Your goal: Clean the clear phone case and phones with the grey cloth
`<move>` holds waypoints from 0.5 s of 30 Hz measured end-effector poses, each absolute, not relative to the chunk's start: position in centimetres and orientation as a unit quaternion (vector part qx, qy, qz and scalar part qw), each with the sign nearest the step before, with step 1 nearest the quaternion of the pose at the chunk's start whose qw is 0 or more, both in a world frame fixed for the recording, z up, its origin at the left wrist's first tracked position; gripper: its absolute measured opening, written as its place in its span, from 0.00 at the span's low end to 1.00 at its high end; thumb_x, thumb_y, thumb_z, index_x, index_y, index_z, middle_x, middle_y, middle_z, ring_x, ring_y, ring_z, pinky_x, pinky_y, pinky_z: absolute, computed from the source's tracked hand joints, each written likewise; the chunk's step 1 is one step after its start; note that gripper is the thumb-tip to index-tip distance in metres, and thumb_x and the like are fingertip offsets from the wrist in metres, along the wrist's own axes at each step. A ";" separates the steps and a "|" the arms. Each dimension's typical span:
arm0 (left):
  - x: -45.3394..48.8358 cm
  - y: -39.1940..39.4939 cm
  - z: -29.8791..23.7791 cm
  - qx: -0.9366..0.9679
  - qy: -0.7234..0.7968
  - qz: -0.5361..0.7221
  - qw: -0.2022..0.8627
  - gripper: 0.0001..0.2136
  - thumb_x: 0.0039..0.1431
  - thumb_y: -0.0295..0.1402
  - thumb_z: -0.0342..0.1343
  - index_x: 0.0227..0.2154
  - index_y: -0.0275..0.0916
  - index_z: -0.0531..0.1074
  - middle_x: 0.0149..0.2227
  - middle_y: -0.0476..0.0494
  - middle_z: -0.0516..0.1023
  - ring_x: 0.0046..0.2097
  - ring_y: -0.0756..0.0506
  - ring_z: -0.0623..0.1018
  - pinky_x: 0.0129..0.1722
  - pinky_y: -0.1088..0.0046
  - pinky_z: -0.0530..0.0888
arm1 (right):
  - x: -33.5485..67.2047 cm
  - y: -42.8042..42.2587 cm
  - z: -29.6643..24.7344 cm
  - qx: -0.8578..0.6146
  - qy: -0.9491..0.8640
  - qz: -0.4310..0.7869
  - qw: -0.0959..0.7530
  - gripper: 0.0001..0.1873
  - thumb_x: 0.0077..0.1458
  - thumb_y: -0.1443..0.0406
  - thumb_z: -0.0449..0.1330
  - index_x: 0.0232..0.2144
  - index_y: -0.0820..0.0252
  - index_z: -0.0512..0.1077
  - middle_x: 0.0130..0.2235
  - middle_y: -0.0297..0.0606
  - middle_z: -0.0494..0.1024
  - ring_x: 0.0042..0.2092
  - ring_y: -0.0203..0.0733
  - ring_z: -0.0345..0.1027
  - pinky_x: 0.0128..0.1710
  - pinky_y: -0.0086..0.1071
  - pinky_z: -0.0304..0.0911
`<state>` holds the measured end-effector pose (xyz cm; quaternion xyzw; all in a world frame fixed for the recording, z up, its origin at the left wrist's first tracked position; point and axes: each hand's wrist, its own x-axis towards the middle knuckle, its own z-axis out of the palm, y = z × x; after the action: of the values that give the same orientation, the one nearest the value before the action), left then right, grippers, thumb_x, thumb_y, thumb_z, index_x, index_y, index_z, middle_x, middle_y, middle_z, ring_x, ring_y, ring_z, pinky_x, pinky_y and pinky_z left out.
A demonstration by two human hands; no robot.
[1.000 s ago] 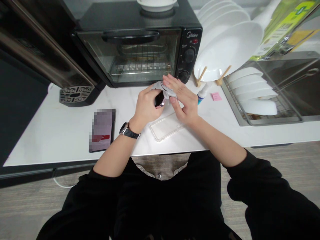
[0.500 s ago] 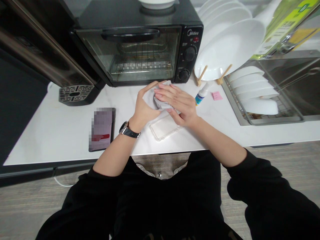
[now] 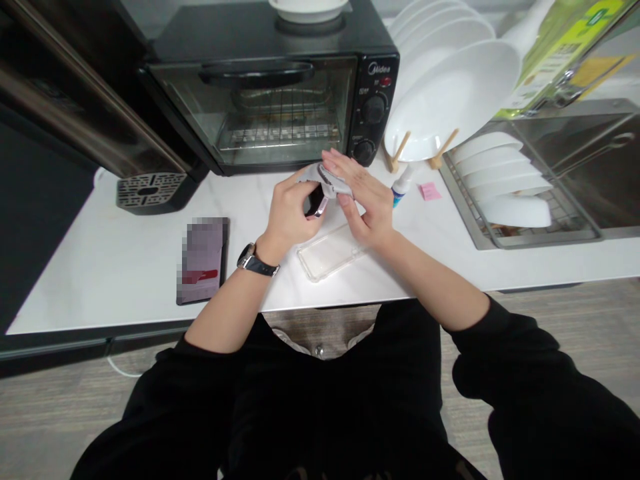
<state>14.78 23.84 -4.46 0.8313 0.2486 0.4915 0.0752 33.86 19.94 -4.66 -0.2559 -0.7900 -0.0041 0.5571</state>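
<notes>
My left hand (image 3: pixel 290 213), with a watch on its wrist, is closed around a phone (image 3: pixel 315 202) with a dark screen and a light, shiny edge. Part of the phone is hidden by my fingers and a thin grey cloth (image 3: pixel 330 187). My right hand (image 3: pixel 369 200) pinches this cloth between thumb and fingers, against the phone's far end. Just below my hands, a clear phone case (image 3: pixel 325 257) lies flat on the white counter. Behind my right hand stands a small spray bottle (image 3: pixel 401 187) with a blue label, partly covered.
A black toaster oven (image 3: pixel 275 107) stands at the back, with a coffee machine's drip tray (image 3: pixel 147 191) to its left. Another phone (image 3: pixel 203 260) lies at left. On the right are a pink note (image 3: pixel 429 191), white plates (image 3: pixel 455 100) in a rack, and a sink with bowls (image 3: pixel 517 210).
The cloth has shifted off part of the phone, so its dark screen and edge now show. My right hand has tilted upward, and my left fingers have curled closer around the phone.
</notes>
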 end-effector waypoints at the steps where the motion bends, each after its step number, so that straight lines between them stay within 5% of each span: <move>1: 14.9 23.8 -4.5 0.830 0.257 0.489 0.078 0.11 0.65 0.44 0.60 0.32 0.43 0.74 0.41 0.40 0.85 0.45 0.38 0.85 0.46 0.58 0.83 | 33.9 20.0 -4.7 -0.257 -0.790 -0.005 0.557 0.27 0.76 0.58 0.48 0.72 0.47 0.64 0.70 0.37 0.74 0.73 0.48 0.65 0.74 0.51 0.63; 4: 15.0 23.9 -4.7 0.822 0.263 0.496 0.092 0.13 0.64 0.47 0.62 0.35 0.43 0.75 0.43 0.40 0.85 0.47 0.36 0.85 0.48 0.56 0.83 | 33.9 20.2 -4.9 -0.267 -0.805 0.000 0.530 0.27 0.75 0.54 0.47 0.72 0.44 0.66 0.70 0.35 0.75 0.74 0.49 0.64 0.74 0.54 0.62; 10: 14.5 24.0 -4.9 0.813 0.212 0.517 0.164 0.28 0.63 0.58 0.62 0.57 0.46 0.75 0.52 0.43 0.85 0.52 0.39 0.85 0.53 0.56 0.83 | 34.0 20.0 -5.1 -0.209 -0.853 -0.021 0.478 0.28 0.75 0.51 0.46 0.72 0.41 0.65 0.68 0.31 0.77 0.74 0.47 0.64 0.74 0.53 0.61; 15: 14.3 24.3 -5.2 0.828 0.184 0.509 0.150 0.33 0.59 0.60 0.65 0.60 0.45 0.74 0.56 0.42 0.84 0.56 0.37 0.84 0.59 0.55 0.81 | 34.0 20.2 -5.3 -0.207 -0.856 -0.016 0.474 0.28 0.74 0.49 0.45 0.70 0.38 0.67 0.66 0.30 0.79 0.72 0.46 0.67 0.73 0.54 0.63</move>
<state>14.26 24.28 -5.24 0.8275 0.1845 0.5087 0.1496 34.02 20.25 -5.30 -0.2075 -0.8556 -0.0162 0.4740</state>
